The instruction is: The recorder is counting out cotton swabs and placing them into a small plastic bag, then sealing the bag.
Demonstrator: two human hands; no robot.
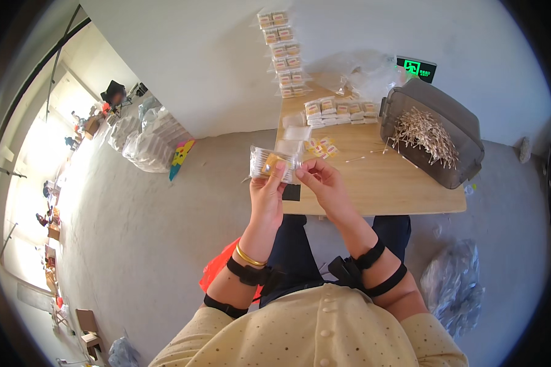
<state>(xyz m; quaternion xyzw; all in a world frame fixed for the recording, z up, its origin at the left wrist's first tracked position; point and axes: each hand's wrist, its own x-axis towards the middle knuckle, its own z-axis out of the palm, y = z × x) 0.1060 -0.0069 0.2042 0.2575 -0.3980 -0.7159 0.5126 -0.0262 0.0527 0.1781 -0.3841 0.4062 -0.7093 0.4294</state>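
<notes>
My left hand is closed on a clear packet of cotton swabs with a yellow-orange label, its thumb pressed across the front. At the packet's right edge, the thumb and fingers of my right hand pinch the clear plastic. Both hands are raised over the near left part of the wooden table. Just beyond them lie small clear bags and a scatter of yellow-and-white labels. A loose cotton swab rests to the right of the labels.
A grey translucent bin lies tipped at the right, with many cotton swabs inside. Filled packets stand in rows farther back, and more packets form a column by the wall. Clear plastic bags lie on the floor at right.
</notes>
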